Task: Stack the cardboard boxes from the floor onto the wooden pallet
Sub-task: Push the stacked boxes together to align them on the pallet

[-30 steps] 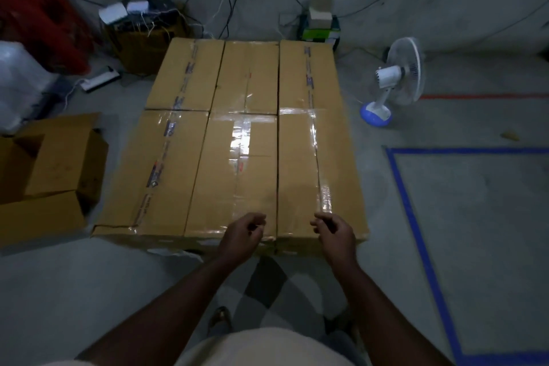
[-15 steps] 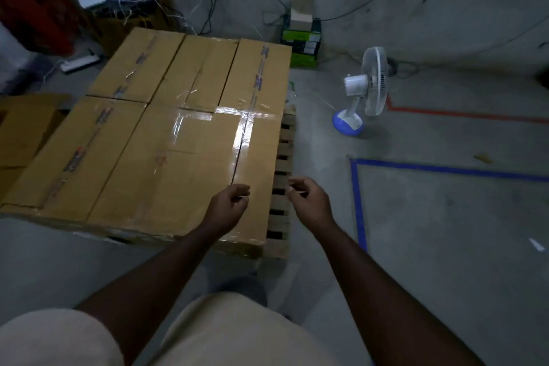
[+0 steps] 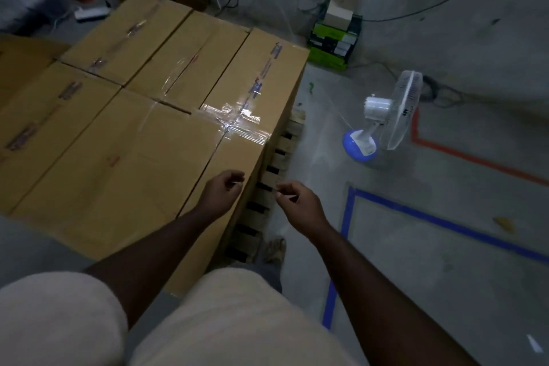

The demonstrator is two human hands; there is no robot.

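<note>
Your left hand [image 3: 221,192] hangs over the near right corner of the brown taped cardboard boxes [image 3: 142,140], fingers loosely curled and holding nothing. Your right hand [image 3: 298,200] floats just beside it, right of the stack and above the slatted wooden pallet [image 3: 276,163], fingers likewise loosely curled around nothing. Neither hand plainly touches a box.

The boxes fill the centre and left of the frame in one flat layer, packed edge to edge on the pallet, whose slats show only along the stack's right side. Shiny clear tape crosses where the right-hand boxes meet.

On the grey concrete floor [image 3: 416,291] at the right runs a blue tape line [image 3: 344,217], with a red tape line [image 3: 463,154] above it. A white electric fan on a blue base [image 3: 383,119] stands at centre right, well apart from the pallet. In the upper middle of the frame a green and black stack of small cartons [image 3: 332,44] sits against the wall, cables trailing around it
</note>
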